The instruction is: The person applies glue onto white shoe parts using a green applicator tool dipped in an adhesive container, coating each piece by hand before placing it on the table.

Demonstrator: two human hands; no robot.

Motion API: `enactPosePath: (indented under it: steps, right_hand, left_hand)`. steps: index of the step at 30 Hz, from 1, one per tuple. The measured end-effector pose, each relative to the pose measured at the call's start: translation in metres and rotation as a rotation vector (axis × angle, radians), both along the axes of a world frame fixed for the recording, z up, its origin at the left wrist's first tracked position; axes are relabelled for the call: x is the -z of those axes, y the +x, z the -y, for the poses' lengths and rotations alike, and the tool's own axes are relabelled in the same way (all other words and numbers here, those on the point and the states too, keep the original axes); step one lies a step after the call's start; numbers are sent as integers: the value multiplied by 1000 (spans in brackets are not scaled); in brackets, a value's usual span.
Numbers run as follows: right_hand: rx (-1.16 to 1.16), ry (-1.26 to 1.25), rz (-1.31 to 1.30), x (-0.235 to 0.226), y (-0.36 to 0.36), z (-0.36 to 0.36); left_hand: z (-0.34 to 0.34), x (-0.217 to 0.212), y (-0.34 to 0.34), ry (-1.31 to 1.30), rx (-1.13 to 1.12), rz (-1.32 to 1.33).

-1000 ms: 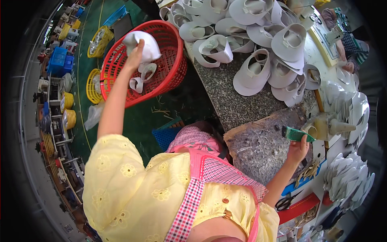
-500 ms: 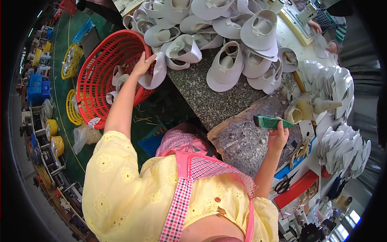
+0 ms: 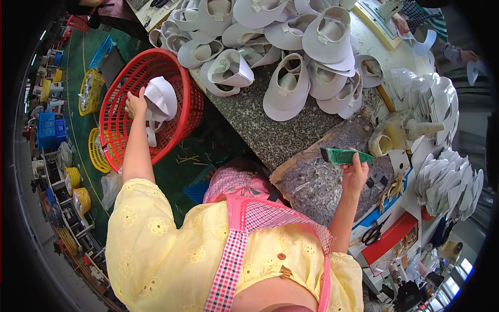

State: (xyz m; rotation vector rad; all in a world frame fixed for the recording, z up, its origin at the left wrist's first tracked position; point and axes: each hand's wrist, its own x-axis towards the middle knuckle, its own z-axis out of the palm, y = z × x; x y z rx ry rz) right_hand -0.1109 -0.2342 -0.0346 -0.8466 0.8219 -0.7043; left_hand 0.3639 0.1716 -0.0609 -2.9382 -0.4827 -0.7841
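My left hand (image 3: 136,104) is inside the red plastic basket (image 3: 184,106), its fingers apart. A white shoe upper (image 3: 162,99) is right beside the thumb; whether they touch is hard to tell. More white pieces lie partly hidden under it. Over the rough, glue-crusted board (image 3: 325,182), my right hand (image 3: 355,174) grips a flat green brush (image 3: 345,156) whose dark tip points left. Beyond the brush lies a yellowish, glue-coated pot (image 3: 383,145) with its mouth toward me. A heap of white shoe uppers (image 3: 286,91) covers the far part of the speckled tabletop (image 3: 244,122).
Stacks of white flat shoe pieces (image 3: 449,182) stand on the right. Black scissors (image 3: 372,235) lie near a red tray (image 3: 390,242). Yellow baskets (image 3: 92,93) sit on the green floor at left. Another person's hand (image 3: 401,23) is at a sewing machine, far right.
My left hand has moved left and down from the basket's rim into the basket, and the shoe upper has shifted left with it. My right hand still holds the brush, almost unmoved.
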Motion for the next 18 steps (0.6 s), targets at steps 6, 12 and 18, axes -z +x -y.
enactPosePath:
  steps: [6,12,18]
  right_hand:
    - [-91,9,-17,-7,21,-6]
    - [-60,-43,-39,-10,21,-11]
    - [28,67,-13,-14,-14,-2]
  left_hand:
    - [137,-25,-42,-526,1050,95]
    - [233,-57,-134,-367,1285,-379]
    - [272,-122,-192,-1908,1232,-1176]
